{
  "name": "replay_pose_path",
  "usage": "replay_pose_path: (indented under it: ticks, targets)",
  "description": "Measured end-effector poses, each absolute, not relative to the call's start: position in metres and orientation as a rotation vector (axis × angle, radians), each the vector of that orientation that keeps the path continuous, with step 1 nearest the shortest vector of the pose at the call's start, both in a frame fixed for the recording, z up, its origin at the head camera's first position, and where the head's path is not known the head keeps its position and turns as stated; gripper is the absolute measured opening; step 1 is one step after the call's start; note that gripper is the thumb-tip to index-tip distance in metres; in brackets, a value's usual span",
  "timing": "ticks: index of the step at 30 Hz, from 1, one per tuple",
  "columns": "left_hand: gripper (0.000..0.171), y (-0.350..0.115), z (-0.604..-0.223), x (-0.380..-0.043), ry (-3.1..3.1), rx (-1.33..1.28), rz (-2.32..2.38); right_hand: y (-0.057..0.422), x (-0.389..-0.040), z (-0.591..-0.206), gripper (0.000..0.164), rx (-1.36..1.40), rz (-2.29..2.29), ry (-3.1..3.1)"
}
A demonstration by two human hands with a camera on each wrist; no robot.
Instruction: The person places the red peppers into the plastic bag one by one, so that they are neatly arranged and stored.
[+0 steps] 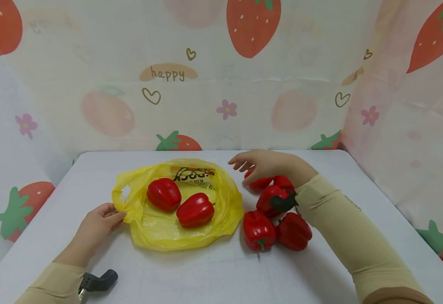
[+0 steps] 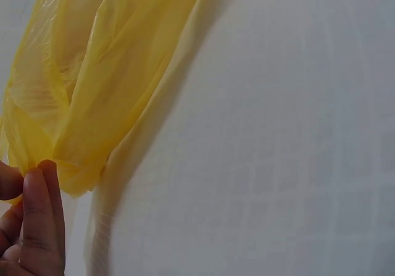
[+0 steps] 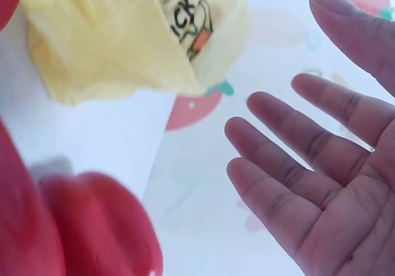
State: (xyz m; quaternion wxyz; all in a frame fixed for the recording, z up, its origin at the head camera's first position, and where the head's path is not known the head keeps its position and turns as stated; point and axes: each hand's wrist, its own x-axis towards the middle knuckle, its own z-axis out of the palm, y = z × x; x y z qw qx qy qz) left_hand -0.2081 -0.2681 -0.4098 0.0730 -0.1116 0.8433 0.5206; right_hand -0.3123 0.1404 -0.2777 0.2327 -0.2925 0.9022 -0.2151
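Note:
A yellow plastic bag (image 1: pixel 156 240) lies spread open on the table, its mouth facing up. Two red bell peppers, one at the left (image 1: pixel 164 194) and one at the right (image 1: pixel 195 210), rest inside it. My left hand (image 1: pixel 99 223) pinches the bag's left edge by the handle between thumb and fingers, which the left wrist view shows close up. Over the heap of red bell peppers (image 1: pixel 259 230) right of the bag, my right hand (image 1: pixel 268 164) hovers with fingers spread and nothing in them. The right wrist view shows its bare palm (image 3: pixel 364 226). My right forearm hides part of the heap.
The white table (image 1: pixel 191 278) ends at a back wall hung with a strawberry-print cloth (image 1: pixel 206 114). A black wrist-camera mount (image 1: pixel 100 280) sticks out beside my left wrist. Several peppers lie close together, touching, at the bag's right side.

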Motion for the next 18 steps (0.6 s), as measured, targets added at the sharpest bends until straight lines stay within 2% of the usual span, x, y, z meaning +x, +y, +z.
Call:
replay_pose_path:
  ticks: [18]
  targets:
    - [0.050, -0.269, -0.410, -0.207, 2.532, -0.322, 1.552, 0.221, -0.308, -0.278, 0.057, -0.792, -0.873, 2.492]
